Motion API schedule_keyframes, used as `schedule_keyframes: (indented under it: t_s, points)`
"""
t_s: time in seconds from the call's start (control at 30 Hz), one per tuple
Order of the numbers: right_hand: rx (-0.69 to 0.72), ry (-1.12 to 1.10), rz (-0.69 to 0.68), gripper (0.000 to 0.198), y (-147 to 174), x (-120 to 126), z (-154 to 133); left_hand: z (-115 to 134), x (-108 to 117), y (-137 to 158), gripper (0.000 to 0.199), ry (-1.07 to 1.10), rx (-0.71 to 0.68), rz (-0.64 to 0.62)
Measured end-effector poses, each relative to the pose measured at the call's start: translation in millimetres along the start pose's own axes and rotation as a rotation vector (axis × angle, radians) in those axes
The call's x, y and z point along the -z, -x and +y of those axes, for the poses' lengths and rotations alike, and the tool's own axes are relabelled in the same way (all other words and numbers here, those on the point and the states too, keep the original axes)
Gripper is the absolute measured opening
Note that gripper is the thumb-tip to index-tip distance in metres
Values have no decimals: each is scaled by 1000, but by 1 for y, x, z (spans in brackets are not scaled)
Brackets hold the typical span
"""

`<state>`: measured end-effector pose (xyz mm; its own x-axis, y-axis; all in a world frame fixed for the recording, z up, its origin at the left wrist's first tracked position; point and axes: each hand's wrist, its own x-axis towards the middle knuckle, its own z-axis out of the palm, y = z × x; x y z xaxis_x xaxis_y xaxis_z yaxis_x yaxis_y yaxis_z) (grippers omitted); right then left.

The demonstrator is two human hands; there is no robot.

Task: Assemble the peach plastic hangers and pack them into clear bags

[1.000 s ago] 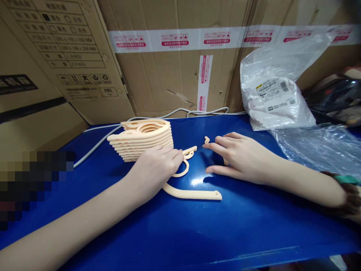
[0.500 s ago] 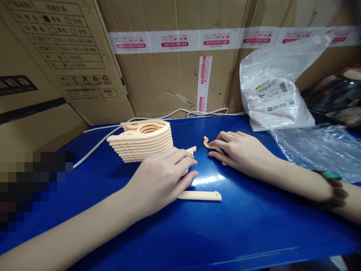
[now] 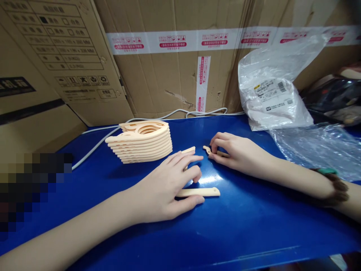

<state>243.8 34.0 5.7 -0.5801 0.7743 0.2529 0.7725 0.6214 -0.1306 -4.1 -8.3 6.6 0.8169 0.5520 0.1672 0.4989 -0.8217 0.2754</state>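
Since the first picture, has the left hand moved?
Yes. Judged against the stack, the left hand has shifted rightward and nearer the camera.

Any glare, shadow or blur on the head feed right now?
Head view: glare on the blue tabletop beside the left hand; shadow beside the hanger stack; print on the cardboard box at left looks soft; pixelated blocks at the left edge.

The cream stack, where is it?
In the head view, the cream stack stands left of centre on the blue table, just beyond the left hand.
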Motion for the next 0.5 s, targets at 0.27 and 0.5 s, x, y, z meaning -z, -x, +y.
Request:
schedule_keyframes:
  t_s: [0.27, 0.5]
  points:
    - [-10, -101, 19, 17, 2, -1, -1, -5, -4, -5, 19, 5, 52, -7]
    - [-29, -188, 12, 14, -1, -2, -1, -3, -3, -7, 22, 94, 123, 20]
